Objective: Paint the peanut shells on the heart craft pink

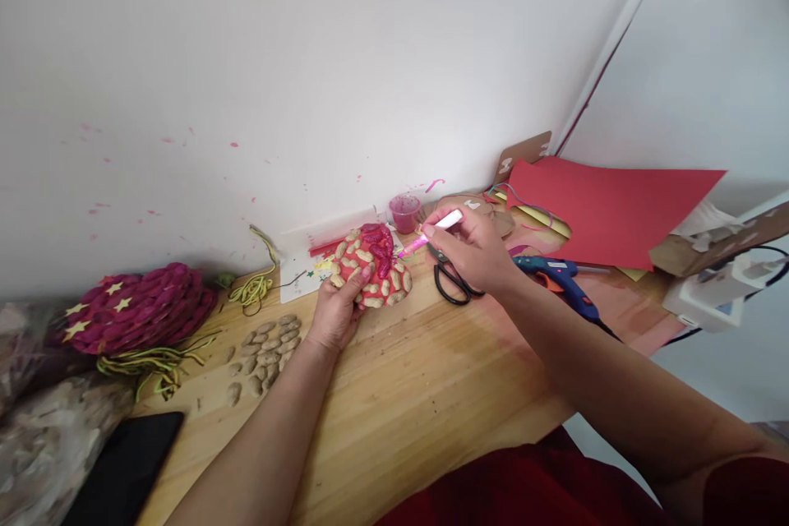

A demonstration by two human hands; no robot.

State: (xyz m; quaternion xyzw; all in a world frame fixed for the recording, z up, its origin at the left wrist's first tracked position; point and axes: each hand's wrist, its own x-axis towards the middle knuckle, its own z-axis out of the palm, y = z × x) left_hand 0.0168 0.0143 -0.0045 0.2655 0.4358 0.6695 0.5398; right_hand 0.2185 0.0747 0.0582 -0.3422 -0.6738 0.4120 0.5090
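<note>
Right fingers (467, 222) pinching tool (449, 219), left (353, 286) gripping peanut-craft (375, 257)

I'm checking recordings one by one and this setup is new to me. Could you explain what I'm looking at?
There is no machine here, just a person's two bare hands. The single picture comes from a camera worn on the head, looking forward and down. The left hand holds a red piece covered with peanuts, some coloured magenta. The right hand holds a white-and-pink brush or pen, its tip at that piece. On the wooden table lie loose peanuts, black-handled scissors and a blue glue gun.
</note>
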